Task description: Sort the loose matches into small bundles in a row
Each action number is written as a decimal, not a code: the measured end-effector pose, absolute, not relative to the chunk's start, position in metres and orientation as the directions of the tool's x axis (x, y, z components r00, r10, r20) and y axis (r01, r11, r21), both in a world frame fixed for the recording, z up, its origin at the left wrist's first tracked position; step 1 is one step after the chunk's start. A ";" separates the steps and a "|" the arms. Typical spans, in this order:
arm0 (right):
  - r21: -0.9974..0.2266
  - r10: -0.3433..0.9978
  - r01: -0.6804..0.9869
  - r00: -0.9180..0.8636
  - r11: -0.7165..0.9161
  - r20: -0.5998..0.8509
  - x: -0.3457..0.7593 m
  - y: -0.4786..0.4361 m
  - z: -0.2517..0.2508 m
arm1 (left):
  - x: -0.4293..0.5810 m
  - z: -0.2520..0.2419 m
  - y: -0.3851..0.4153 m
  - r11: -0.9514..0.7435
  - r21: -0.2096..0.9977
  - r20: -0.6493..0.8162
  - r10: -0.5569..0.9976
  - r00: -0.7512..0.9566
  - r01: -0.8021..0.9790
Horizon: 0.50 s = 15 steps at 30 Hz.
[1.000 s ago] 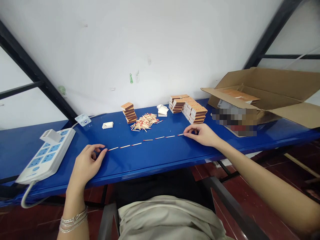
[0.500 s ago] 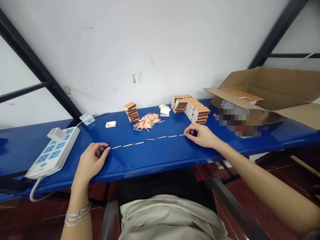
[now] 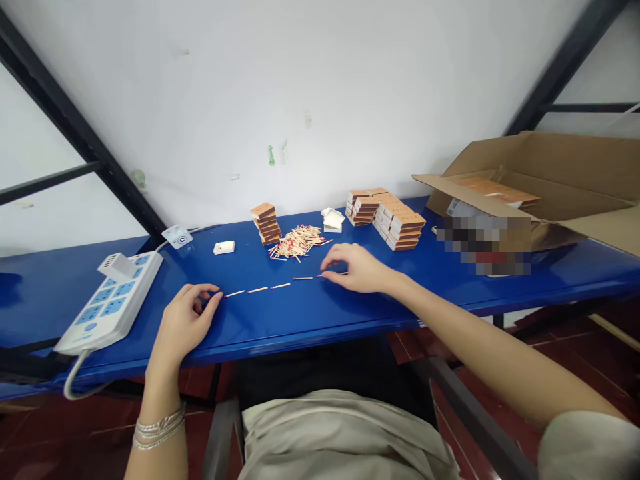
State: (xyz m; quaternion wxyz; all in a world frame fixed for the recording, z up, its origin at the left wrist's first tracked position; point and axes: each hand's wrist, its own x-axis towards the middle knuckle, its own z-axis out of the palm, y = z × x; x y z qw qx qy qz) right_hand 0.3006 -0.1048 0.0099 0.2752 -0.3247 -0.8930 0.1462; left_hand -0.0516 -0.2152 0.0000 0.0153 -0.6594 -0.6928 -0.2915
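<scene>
Matches lie end to end in a line across the blue table. My left hand [image 3: 187, 320] rests at the line's left end, thumb and forefinger pinched at the red head of the first match [image 3: 235, 293]. Over the right part of the row is my right hand [image 3: 363, 269], its thumb and forefinger closed at the head of another match [image 3: 343, 273], partly covered by the hand. Between the hands, several matches such as this one [image 3: 303, 279] show uncovered. Behind the row sits a loose heap of matches [image 3: 299, 242].
Stacked matchboxes [image 3: 267, 223] stand left of the heap, a larger matchbox block [image 3: 395, 219] to its right. White matchbox trays [image 3: 333, 220] lie between, another tray [image 3: 224, 248] farther left. A power strip [image 3: 113, 303] occupies the left side, an open carton [image 3: 565, 167] the right.
My right hand has moved left along the row, from the match at its right end to one nearer the middle. The left hand stays at the first match.
</scene>
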 end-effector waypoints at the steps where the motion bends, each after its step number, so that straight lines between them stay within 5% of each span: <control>1: -0.418 0.645 0.501 -0.667 0.758 0.373 0.286 -0.104 0.011 | -0.051 0.000 -0.215 -0.041 0.384 0.406 0.905 -0.129 0.922; 9: -0.347 0.576 0.474 -0.754 0.809 0.315 0.247 -0.108 0.005 | -0.051 -0.001 -0.215 -0.061 0.398 0.422 0.898 -0.124 0.915; 15: -0.442 0.576 0.403 -0.721 0.801 0.386 0.242 -0.091 0.012 | -0.048 0.011 -0.212 -0.193 0.428 0.408 0.913 0.002 0.883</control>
